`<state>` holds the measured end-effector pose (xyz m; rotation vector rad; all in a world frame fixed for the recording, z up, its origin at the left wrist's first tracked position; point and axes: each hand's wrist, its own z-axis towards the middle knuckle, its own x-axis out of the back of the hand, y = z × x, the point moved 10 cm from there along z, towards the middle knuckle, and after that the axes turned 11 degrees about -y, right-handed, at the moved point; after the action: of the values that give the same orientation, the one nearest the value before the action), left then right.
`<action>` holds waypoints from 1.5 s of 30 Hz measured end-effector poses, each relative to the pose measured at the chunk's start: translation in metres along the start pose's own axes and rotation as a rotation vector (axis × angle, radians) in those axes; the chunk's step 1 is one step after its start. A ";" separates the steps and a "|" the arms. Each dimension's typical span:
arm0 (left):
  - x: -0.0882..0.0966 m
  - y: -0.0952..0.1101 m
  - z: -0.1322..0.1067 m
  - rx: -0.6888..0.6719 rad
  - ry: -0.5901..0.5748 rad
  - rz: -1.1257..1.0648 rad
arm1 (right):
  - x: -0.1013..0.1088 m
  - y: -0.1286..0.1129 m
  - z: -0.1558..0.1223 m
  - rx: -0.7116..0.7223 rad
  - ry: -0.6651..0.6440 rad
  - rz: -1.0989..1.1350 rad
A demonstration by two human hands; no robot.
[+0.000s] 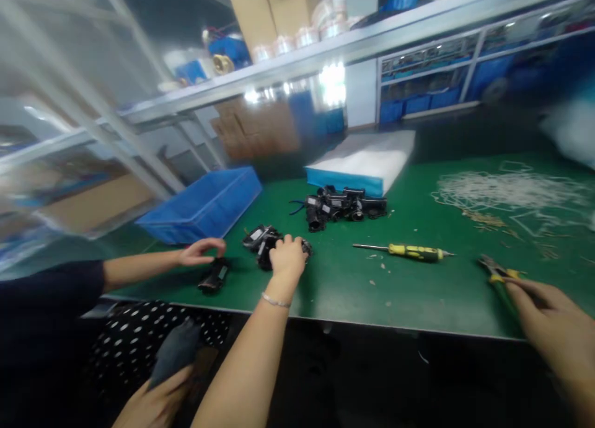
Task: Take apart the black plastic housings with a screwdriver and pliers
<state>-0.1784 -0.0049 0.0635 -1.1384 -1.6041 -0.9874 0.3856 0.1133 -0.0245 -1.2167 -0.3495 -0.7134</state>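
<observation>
My left hand (287, 257), with a thin bracelet at the wrist, reaches out over the green bench and its fingers curl down onto a small pile of black plastic parts (260, 239). My right hand (551, 319) sits at the lower right edge of the bench, closed round the yellow-green handles of a pair of pliers (497, 271) whose jaws point left. A yellow-handled screwdriver (409, 251) lies between my two hands.
A co-worker in a dark sleeve sits at the left, one hand (199, 252) over a black part (214, 276), another hand (153, 403) low down holding something grey. Behind lie more black parts (344, 206), a blue bin (204, 206), a foam-topped blue box (362, 162) and white offcuts (506, 192).
</observation>
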 end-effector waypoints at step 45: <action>0.013 0.318 0.008 -0.780 0.264 -0.142 | 0.182 -0.026 0.163 0.149 0.348 -0.450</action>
<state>0.1232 0.0864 0.1059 -1.3218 -1.1067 -1.8684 0.5226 0.2055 0.1573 -0.8569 -0.3816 -1.2453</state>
